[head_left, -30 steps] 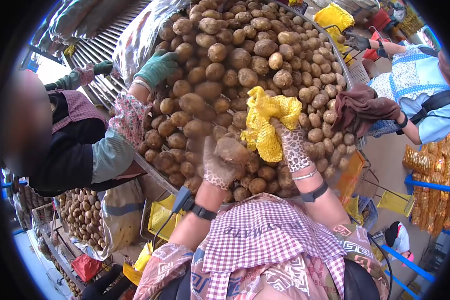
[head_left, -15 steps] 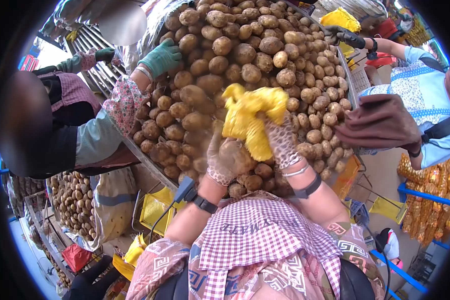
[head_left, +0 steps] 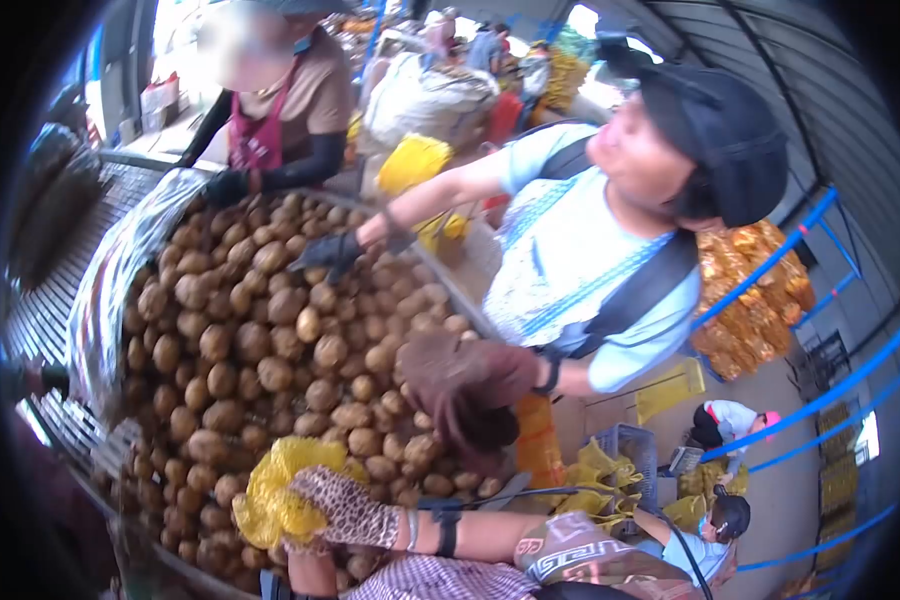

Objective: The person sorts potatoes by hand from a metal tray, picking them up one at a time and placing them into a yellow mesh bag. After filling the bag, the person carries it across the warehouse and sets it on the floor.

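My right hand (head_left: 350, 507), in a leopard-print glove, is closed on a bunched yellow mesh bag (head_left: 278, 492) at the lower left of the head view. Just below the bag, a little of my left hand (head_left: 305, 546) shows; its fingers are hidden behind the bag and the right glove. Under and beyond both hands lies a broad heap of potatoes (head_left: 270, 340), some dusty with soil.
A metal-edged table (head_left: 460, 300) bears the heap. Across its right side, a co-worker's dark-gloved hand (head_left: 332, 255) touches potatoes; brown cloth (head_left: 460, 385) covers their other arm. Another person (head_left: 295, 120) stands at the far end. Blue rails (head_left: 770, 265) run along the right.
My view has swung to the right and up, so my hands now appear lower left. The yellow bag stays in my right hand. The co-worker's dark-gloved hand has come onto the potatoes.
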A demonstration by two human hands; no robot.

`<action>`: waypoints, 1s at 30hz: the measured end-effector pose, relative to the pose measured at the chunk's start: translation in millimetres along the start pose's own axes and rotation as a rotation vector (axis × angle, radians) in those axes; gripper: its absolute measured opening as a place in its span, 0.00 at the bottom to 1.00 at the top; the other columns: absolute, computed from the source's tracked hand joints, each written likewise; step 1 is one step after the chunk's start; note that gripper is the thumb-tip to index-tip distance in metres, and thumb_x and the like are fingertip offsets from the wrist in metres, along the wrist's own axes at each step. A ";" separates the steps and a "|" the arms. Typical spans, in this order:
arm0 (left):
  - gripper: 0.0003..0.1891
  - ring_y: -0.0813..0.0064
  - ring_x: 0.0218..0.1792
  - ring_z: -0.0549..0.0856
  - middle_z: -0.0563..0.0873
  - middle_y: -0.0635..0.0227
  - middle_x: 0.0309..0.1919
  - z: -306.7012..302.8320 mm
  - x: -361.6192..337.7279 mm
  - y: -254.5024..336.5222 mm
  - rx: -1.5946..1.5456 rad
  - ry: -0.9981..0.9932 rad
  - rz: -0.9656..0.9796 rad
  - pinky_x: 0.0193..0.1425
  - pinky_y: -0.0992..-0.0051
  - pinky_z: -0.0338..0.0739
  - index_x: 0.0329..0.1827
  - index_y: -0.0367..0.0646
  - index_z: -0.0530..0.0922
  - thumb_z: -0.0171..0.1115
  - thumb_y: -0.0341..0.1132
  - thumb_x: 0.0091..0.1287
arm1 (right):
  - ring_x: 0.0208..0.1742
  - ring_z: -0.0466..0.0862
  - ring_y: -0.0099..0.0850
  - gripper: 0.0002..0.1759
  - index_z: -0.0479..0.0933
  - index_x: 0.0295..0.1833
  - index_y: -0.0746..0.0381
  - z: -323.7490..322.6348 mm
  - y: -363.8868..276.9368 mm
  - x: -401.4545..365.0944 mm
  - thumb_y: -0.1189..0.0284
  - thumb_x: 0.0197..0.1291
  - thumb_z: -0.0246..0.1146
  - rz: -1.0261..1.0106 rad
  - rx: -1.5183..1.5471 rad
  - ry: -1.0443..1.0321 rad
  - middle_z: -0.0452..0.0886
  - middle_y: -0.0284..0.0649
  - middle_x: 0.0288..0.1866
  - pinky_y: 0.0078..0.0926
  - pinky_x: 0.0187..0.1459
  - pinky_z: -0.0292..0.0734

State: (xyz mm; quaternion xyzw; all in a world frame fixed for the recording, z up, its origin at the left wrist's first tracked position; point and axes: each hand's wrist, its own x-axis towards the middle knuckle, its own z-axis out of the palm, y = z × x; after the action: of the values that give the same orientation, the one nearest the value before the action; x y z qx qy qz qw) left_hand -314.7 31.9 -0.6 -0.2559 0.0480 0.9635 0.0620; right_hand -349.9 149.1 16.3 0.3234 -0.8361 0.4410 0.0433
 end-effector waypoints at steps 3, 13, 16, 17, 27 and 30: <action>0.37 0.62 0.61 0.72 0.73 0.61 0.62 2.7 11.8 -11.6 -0.038 0.086 -0.031 0.64 0.56 0.68 0.67 0.47 0.66 0.44 0.65 0.65 | 0.62 0.74 0.45 0.30 0.72 0.63 0.58 -21.4 3.8 9.0 0.61 0.54 0.66 0.119 0.078 0.037 0.75 0.47 0.59 0.41 0.63 0.67; 0.35 0.55 0.64 0.71 0.73 0.61 0.64 4.4 7.8 8.3 0.025 0.269 -0.143 0.68 0.50 0.64 0.65 0.46 0.69 0.45 0.63 0.66 | 0.58 0.78 0.46 0.30 0.73 0.59 0.64 -58.1 6.5 20.8 0.61 0.54 0.70 0.388 0.294 0.106 0.79 0.50 0.54 0.38 0.61 0.71; 0.30 0.60 0.58 0.72 0.74 0.63 0.59 -10.2 10.1 5.5 0.041 0.112 -0.120 0.60 0.56 0.66 0.62 0.45 0.70 0.48 0.59 0.68 | 0.70 0.63 0.50 0.38 0.67 0.66 0.60 -18.4 20.6 -2.3 0.56 0.52 0.69 -0.139 -0.055 -0.148 0.66 0.50 0.68 0.45 0.71 0.57; 0.28 0.63 0.53 0.75 0.76 0.64 0.55 -1.3 2.9 3.7 0.140 0.130 -0.120 0.54 0.61 0.69 0.59 0.45 0.72 0.49 0.58 0.68 | 0.70 0.64 0.49 0.38 0.67 0.66 0.60 -42.1 14.3 12.7 0.57 0.52 0.69 0.118 0.231 -0.285 0.67 0.51 0.67 0.45 0.71 0.57; 0.24 0.71 0.48 0.80 0.81 0.61 0.49 -10.5 26.4 3.8 0.911 -0.179 0.457 0.54 0.68 0.79 0.58 0.40 0.73 0.45 0.52 0.74 | 0.56 0.80 0.36 0.27 0.70 0.62 0.64 -84.3 -8.9 67.5 0.71 0.58 0.68 0.212 0.466 -0.061 0.79 0.44 0.55 0.31 0.58 0.76; 0.22 0.65 0.54 0.79 0.78 0.62 0.56 -104.0 53.6 15.9 0.035 -0.238 0.046 0.57 0.65 0.78 0.64 0.40 0.68 0.49 0.44 0.74 | 0.55 0.80 0.38 0.28 0.71 0.60 0.63 -59.5 -16.5 51.1 0.68 0.55 0.70 -0.279 -0.177 -0.180 0.80 0.46 0.54 0.34 0.58 0.76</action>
State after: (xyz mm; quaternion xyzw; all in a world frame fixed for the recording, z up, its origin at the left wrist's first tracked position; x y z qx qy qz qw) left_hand -312.4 8.3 -116.3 -0.1372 0.0628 0.9873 0.0493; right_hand -393.2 162.3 82.5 0.4694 -0.8191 0.3247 0.0575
